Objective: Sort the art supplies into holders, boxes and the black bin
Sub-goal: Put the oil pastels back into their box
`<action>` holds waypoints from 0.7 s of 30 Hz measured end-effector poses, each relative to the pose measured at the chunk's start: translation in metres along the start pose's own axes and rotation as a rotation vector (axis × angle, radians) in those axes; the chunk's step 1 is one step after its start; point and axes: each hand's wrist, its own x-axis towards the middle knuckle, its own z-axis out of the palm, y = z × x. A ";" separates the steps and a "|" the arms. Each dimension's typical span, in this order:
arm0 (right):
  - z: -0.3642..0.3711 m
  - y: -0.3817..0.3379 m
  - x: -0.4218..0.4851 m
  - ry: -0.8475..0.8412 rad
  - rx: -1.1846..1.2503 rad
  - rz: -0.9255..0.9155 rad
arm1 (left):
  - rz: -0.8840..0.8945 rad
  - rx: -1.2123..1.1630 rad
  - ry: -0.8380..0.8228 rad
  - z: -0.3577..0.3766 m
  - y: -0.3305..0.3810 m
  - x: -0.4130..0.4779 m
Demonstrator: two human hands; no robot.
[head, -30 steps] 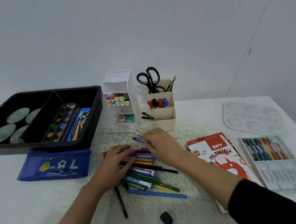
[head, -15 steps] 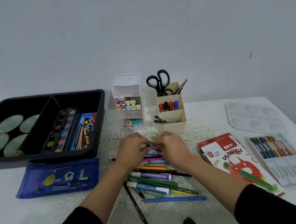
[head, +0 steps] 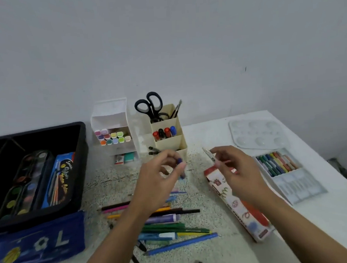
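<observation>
Head view, looking down on a speckled white table [head: 227, 256]. At left of frame, large black bin [head: 84, 157] with paint sets [head: 29, 180] inside; below it, blue pouch [head: 37, 245]. Right of centre, oil pastel box [head: 244, 214] lying flat, with open pastel tray [head: 300, 186] further right. Upper centre, white holder [head: 110, 117] beside cream holder [head: 180, 145]. Bottom centre, loose pile of pens and pencils [head: 174, 224].

Above the pile, left hand [head: 157, 181] pinching a small blue piece [head: 179, 161] between thumb and fingertips. Right hand [head: 240, 174] pinching a slim pale stick [head: 209, 154], tip pointing upper left. Possibly pen parts, too blurred to confirm. Likely light, stiff and smooth-sided. Best held lightly at mid-barrel, against slipping.
</observation>
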 end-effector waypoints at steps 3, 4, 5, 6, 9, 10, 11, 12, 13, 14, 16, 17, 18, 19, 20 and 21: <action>-0.041 0.022 -0.008 0.053 -0.073 0.012 | -0.051 -0.150 -0.035 0.046 0.022 0.008; -0.054 0.030 -0.010 0.073 -0.092 0.018 | -0.077 -0.186 -0.044 0.064 0.029 0.010; -0.066 0.040 -0.012 0.094 -0.110 0.026 | -0.106 -0.219 -0.055 0.081 0.036 0.013; -0.079 0.050 -0.014 0.111 -0.127 0.039 | -0.135 -0.246 -0.066 0.100 0.042 0.015; -0.121 0.084 -0.024 0.153 -0.112 0.063 | -0.188 -0.222 -0.069 0.159 0.059 0.024; -0.137 0.096 -0.026 0.167 -0.101 0.068 | -0.202 -0.200 -0.060 0.178 0.062 0.028; -0.152 0.107 -0.026 0.182 -0.101 0.074 | -0.209 -0.175 -0.047 0.195 0.065 0.032; -0.166 0.119 -0.025 0.196 -0.117 0.082 | -0.208 -0.141 -0.028 0.211 0.067 0.036; -0.178 0.132 -0.022 0.202 -0.144 0.091 | -0.210 -0.098 -0.005 0.225 0.069 0.040; -0.188 0.145 -0.019 0.199 -0.178 0.100 | -0.222 -0.048 0.015 0.237 0.070 0.045; -0.202 0.168 -0.009 0.175 -0.230 0.112 | -0.261 0.035 0.023 0.255 0.072 0.052; -0.205 0.177 -0.004 0.160 -0.240 0.108 | -0.274 0.084 0.008 0.262 0.073 0.055; -0.206 0.185 0.001 0.142 -0.244 0.101 | -0.283 0.145 -0.017 0.267 0.073 0.057; -0.206 0.192 0.006 0.117 -0.246 0.094 | -0.292 0.207 -0.045 0.272 0.072 0.058; -0.203 0.197 0.010 0.090 -0.251 0.087 | -0.300 0.264 -0.070 0.275 0.072 0.058; -0.200 0.201 0.013 0.063 -0.258 0.077 | -0.307 0.319 -0.095 0.277 0.071 0.058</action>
